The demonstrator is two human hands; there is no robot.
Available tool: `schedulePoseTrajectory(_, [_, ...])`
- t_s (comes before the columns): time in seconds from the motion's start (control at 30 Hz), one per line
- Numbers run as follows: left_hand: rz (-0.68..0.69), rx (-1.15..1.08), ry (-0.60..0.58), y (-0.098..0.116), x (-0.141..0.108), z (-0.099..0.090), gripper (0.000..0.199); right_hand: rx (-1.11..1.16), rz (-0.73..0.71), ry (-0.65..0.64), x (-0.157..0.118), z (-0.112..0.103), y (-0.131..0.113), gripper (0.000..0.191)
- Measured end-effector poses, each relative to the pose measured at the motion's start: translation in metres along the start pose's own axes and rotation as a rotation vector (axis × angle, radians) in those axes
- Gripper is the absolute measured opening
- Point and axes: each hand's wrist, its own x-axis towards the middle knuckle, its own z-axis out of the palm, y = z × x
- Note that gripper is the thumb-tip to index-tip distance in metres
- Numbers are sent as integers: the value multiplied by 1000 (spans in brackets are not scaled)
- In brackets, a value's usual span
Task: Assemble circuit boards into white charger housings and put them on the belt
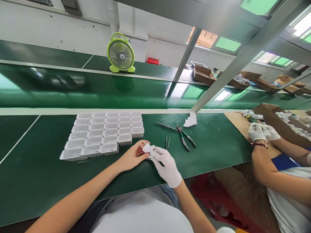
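Just right of the white boxes, my two hands meet over the green bench. My left hand [133, 156] is bare, its thumb and fingers closed on a small white plastic piece [147, 148]. My right hand [167, 165] wears a white glove and grips the same piece, or one against it, from the other side; the fingers partly hide it. Behind my right hand lie small tweezers [167, 142]. Farther right are green-handled pliers [184, 137] and a long pair of tweezers [166, 126].
Open white boxes [104, 132] stand in rows at left. A crumpled white cloth [190, 119] lies near a slanted metal post [218, 81]. A green fan [120, 53] sits on the rear ledge. At right, a co-worker's gloved hands [259, 132] hold white parts beside a cardboard box [269, 119].
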Motion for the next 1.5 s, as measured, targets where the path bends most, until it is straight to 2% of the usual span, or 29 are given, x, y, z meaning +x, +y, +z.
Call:
schedulePoseTrajectory(0.13, [23,39,34,-2,0,2,55,38,17,-24,0,1,0,12])
schedulePoseTrajectory(0.27, [86,154,143,4,0,11,57,102,87,-6,-1,3,-2,20])
schedulePoseTrajectory(0.4, [112,241,247,12,1,20,33,107,174,-7,-6,5,-3,30])
schedulePoseTrajectory(0.5, [134,276,256,15,0,24,27,76,186,9,-11,7,1,41])
schedulePoseTrajectory(0.7, [210,333,216,8,1,33,55,37,130,-78,-10,2,5,47])
schedulePoseTrajectory(0.87, [262,391,229,0,4,32,48,59,31,-111,-4,-3,3,47])
schedulePoseTrajectory(1.0, [270,417,238,-5,4,31,64,70,7,-122,-4,-3,3,53])
schedulePoseTrajectory(1.07, [261,426,249,-5,4,31,63,62,29,-120,-6,-2,3,52])
schedulePoseTrajectory(1.17, [240,425,223,-2,3,29,56,14,99,-78,-9,0,4,49])
schedulePoseTrajectory(1.3, [213,391,110,6,1,17,56,23,138,-86,-9,1,3,48])
schedulePoseTrajectory(1.5, [162,333,-34,8,1,-4,61,36,70,-136,-2,-3,-1,42])
